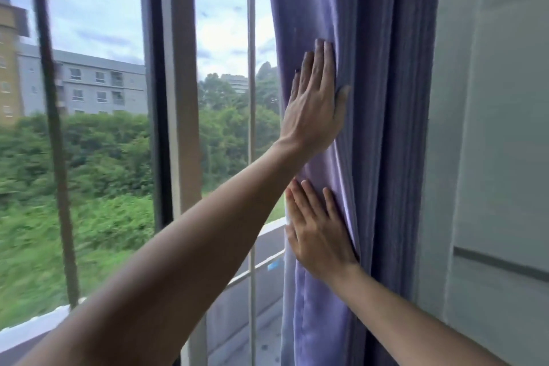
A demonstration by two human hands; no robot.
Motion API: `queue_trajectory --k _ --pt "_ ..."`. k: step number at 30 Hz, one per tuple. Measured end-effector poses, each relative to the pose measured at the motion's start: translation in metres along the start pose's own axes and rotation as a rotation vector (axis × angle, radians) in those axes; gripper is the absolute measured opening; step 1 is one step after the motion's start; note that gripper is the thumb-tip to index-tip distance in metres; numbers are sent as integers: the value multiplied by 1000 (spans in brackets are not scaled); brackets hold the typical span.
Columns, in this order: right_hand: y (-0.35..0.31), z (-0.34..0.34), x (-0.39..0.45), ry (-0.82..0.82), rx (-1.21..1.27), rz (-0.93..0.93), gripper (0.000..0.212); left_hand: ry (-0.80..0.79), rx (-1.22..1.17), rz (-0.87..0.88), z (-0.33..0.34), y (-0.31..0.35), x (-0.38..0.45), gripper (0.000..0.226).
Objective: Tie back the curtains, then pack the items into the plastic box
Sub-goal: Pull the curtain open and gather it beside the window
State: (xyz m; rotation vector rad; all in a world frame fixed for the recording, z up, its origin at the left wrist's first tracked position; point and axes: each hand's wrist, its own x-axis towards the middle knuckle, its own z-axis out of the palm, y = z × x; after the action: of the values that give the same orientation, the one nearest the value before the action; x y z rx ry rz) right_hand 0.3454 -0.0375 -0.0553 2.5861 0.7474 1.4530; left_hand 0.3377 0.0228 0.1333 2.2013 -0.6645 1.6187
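The top and bottom of a purple curtain [371, 98] are cut off by the frame, and its folds hide whatever lies behind them; no plastic box or tie shows in this view. The curtain hangs gathered at the right side of a large window [98, 24], beside a pale wall [490, 98]. The left hand [315, 104] lies flat on the curtain's left edge, fingers straight and pressing the cloth, thumb spread to the right. The right hand [319, 232] presses the same edge lower down, also flat with straight fingers. Both forearms reach in from below. Through the glass are blurred green trees, a grey building [89, 83] and cloudy sky. No writing can be read.
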Motion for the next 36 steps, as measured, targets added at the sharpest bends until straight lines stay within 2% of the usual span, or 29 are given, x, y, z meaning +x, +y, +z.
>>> queue_trajectory --k 8,13,24,36 --pt "65 61 25 46 -80 -12 63 15 80 26 80 -26 39 61" --pt "120 107 43 115 -112 44 60 -3 124 60 139 -37 73 59" --pt "270 231 61 118 -166 52 59 -37 92 36 326 -38 129 58" --pt "433 327 60 88 -321 86 57 -58 -60 12 510 -10 190 58"
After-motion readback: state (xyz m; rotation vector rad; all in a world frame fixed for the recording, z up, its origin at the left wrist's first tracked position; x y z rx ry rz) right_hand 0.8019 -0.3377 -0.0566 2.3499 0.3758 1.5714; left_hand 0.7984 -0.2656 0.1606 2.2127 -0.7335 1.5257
